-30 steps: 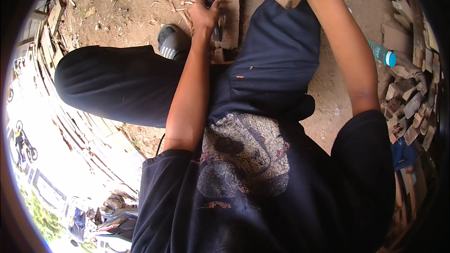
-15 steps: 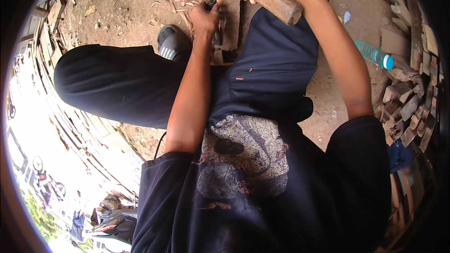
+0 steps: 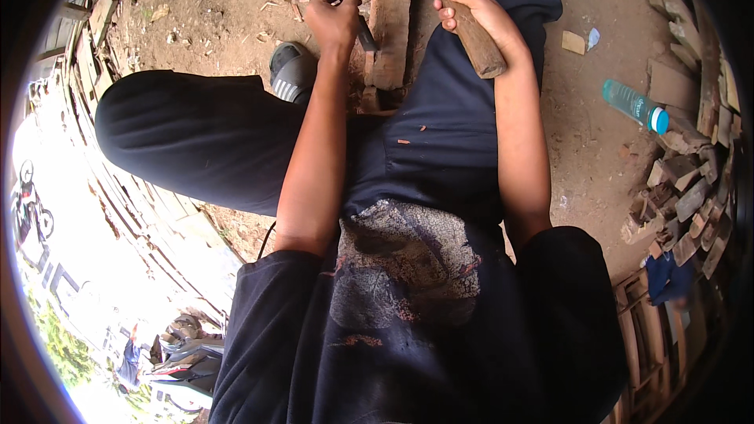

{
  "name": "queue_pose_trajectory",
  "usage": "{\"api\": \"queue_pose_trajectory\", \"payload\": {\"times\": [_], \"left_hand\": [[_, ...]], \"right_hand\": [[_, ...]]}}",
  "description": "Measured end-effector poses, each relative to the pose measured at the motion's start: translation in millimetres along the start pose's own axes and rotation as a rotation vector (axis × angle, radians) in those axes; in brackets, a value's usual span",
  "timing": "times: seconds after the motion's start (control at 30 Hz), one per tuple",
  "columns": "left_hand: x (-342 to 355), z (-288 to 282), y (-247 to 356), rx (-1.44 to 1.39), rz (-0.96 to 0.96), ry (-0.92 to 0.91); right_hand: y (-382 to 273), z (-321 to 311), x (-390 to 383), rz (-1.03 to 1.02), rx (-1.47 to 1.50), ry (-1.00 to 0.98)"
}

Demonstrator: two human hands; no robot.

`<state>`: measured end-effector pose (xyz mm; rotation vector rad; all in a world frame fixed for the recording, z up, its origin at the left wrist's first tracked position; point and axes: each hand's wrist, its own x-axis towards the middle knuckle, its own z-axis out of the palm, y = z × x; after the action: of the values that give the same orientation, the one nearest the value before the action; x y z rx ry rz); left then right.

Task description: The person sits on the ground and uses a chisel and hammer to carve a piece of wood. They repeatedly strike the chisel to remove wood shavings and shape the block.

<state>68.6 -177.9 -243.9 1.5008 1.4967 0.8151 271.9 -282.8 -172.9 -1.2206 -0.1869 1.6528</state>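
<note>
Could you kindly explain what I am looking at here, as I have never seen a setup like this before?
There is no machine here: a person works with two bare hands. A wide camera worn on the head looks down, so the edges bend and the person's own arms and legs appear. The left hand grips a dark tool, perhaps a chisel. The right hand holds a hammer by its wooden handle. Near the left hand is a plank. On the bare ground to the right lie a bottle and a pile of wood pieces.
</note>
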Motion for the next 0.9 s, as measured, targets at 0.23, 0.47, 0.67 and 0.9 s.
{"api": "queue_pose_trajectory", "payload": {"times": [0.23,0.47,0.67,0.9], "left_hand": [[-4.2,6.9,9.5,-0.005,-0.064,-0.138],[-7.9,9.7,12.8,-0.033,-0.009,-0.138],[-3.6,3.7,15.6,0.019,0.090,-0.095],[-7.0,6.6,18.6,0.148,0.166,-0.122]], "right_hand": [[-1.2,-6.5,-0.5,0.008,0.094,-0.034],[-1.5,-4.4,-1.5,-0.002,0.083,-0.005],[-0.2,-6.4,1.2,0.014,0.059,-0.021],[-4.8,-1.3,-4.9,0.063,0.136,0.014]]}}
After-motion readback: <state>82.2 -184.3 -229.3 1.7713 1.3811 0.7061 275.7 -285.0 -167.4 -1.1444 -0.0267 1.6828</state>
